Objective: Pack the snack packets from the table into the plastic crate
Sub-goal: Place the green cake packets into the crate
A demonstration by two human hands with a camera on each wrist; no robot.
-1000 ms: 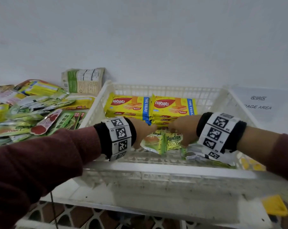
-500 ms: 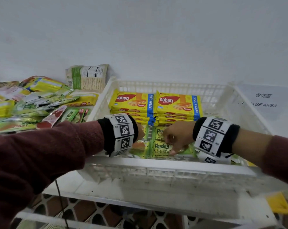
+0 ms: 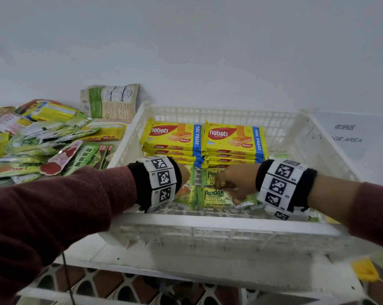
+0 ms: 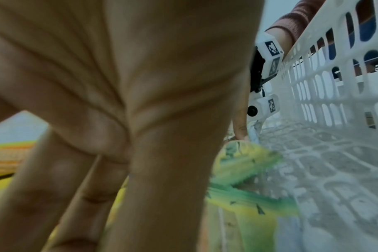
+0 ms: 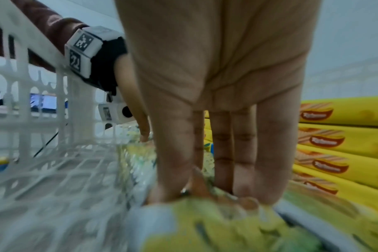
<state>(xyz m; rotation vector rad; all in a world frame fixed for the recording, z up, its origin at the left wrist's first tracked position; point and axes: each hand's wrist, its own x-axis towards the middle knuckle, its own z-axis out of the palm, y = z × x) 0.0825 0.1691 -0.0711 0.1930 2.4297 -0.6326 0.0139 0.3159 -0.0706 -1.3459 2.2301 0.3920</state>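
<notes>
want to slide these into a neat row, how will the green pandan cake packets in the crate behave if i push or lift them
The pandan cake packets look like soft, puffy film wrappers, so they will probably crumple or bend rather than slide as a stiff block. Their glossy film looks slippery, so they may skid on the crate. Under the right hand fingers the wrapper seems to dent, so the cakes are likely light and squashable.

Left hand (image 3: 183, 175) mostly hidden behind wristband (image 3: 162, 181); packets (image 5: 216, 221) blurred.

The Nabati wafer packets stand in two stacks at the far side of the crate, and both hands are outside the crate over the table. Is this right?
Not quite. The Nabati wafer packets do stand in two stacks at the far side of the crate, but the head view shows the left hand and right hand inside the crate, on the Pandan packets.
</notes>
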